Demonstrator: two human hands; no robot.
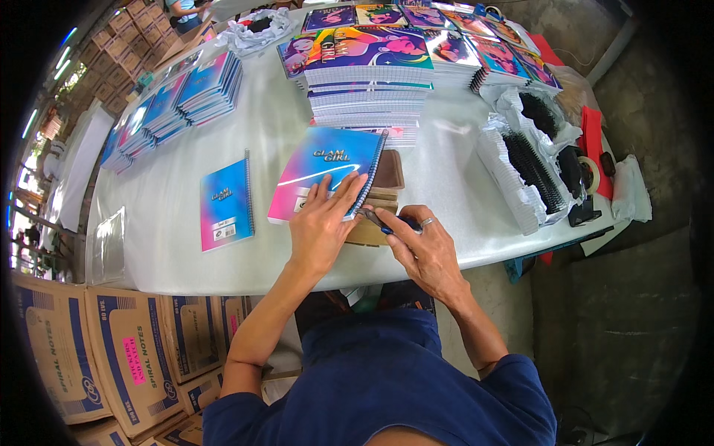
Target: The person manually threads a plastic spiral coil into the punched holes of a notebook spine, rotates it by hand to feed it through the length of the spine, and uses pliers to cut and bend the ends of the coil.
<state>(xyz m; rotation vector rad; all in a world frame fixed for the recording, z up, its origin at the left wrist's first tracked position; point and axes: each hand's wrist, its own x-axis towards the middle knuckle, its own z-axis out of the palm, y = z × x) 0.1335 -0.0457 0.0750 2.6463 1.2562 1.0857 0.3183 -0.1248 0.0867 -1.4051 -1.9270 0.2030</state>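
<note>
A blue and pink spiral notebook (327, 152) lies in front of me, its dark coil along the right edge. My left hand (325, 223) rests on its lower part, fingers stretched out over the cover. In my right hand (428, 253) is a pair of pliers (370, 215) with dark blue handles; the fingers are closed round them. The pliers' jaws are at the lower end of the coil, beside my left thumb. Beneath the notebook's right side show wooden blocks (381, 201) and a brown pad (389, 171). A similar notebook (227, 204) lies flat to the left.
Tall stacks of colourful notebooks (368, 82) stand at the far middle and right. More blue notebooks (208, 85) are piled at the far left. Wrapped bundles of black coils (532, 171) lie on the right. Cardboard boxes (134, 349) are stacked below the table's left side.
</note>
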